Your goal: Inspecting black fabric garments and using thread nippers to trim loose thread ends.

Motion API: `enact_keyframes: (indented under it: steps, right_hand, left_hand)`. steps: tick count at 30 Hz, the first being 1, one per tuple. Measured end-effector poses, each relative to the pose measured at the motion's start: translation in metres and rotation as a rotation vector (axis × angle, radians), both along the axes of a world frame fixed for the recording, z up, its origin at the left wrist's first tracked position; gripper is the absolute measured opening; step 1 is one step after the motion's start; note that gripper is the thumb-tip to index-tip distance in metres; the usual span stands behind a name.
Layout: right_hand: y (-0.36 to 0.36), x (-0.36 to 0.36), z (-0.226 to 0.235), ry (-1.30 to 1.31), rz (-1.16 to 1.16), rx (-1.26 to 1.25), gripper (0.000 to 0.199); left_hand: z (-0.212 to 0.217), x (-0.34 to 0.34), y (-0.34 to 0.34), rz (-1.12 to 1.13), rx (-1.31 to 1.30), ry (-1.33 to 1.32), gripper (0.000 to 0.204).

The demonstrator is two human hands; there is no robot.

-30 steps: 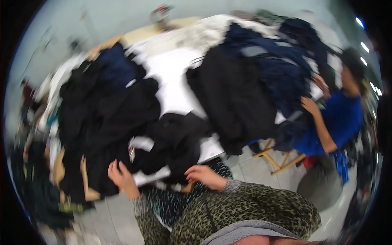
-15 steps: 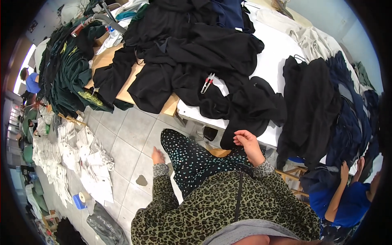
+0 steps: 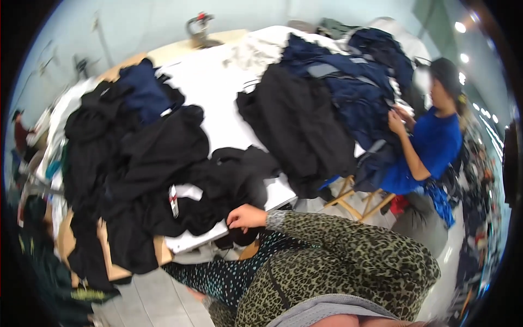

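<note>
My right hand point(image 3: 248, 217) is at the front edge of the white table, its fingers curled together against a black garment point(image 3: 218, 182). Whether cloth is pinched in them is hidden. My left hand point(image 3: 195, 294) hangs low beside my dotted trousers point(image 3: 207, 278), mostly hidden and smeared. A pair of thread snips point(image 3: 173, 201) with red on its handles lies on the black cloth. More black garments point(image 3: 158, 141) are heaped at the left, a dark blue garment point(image 3: 143, 90) on top.
The white table point(image 3: 218, 120) runs away from me. A stack of black garments point(image 3: 302, 131) and dark blue garments point(image 3: 357, 90) lies at the right. There a person in a blue top point(image 3: 436, 144) handles blue cloth, near a wooden stool point(image 3: 354, 201). Dark green garments point(image 3: 41, 261) hang at the left.
My view has swung to the right, bringing the person in blue further into sight. My right hand's fingers look more curled in. My left hand is now mostly hidden.
</note>
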State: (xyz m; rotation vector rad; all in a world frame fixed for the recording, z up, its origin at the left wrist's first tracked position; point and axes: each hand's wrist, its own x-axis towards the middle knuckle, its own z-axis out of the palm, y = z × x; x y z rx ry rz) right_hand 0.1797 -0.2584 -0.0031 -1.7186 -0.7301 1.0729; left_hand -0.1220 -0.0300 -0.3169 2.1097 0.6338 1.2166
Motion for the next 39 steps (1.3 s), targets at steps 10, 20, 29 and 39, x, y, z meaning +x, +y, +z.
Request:
enact_keyframes:
  steps: [10,20,29,39]
  right_hand:
    - [0.004,-0.006,-0.004,-0.056,-0.012,0.074,0.017]
    - [0.003,-0.010,-0.008,-0.133,-0.031,0.095,0.015]
    - [0.005,-0.015,-0.007,-0.203,0.024,0.094,0.016]
    - [0.001,-0.017,-0.003,-0.284,0.008,0.147,0.015]
  left_hand:
    - [0.062,0.138,-0.047,-0.336,-0.292,-0.141,0.056]
    - [0.088,0.180,-0.102,-0.500,-0.613,-0.200,0.056]
    - [0.099,0.182,-0.107,-0.567,-0.855,-0.216,0.056]
    - [0.106,0.161,-0.119,-0.620,-1.148,-0.181,0.056]
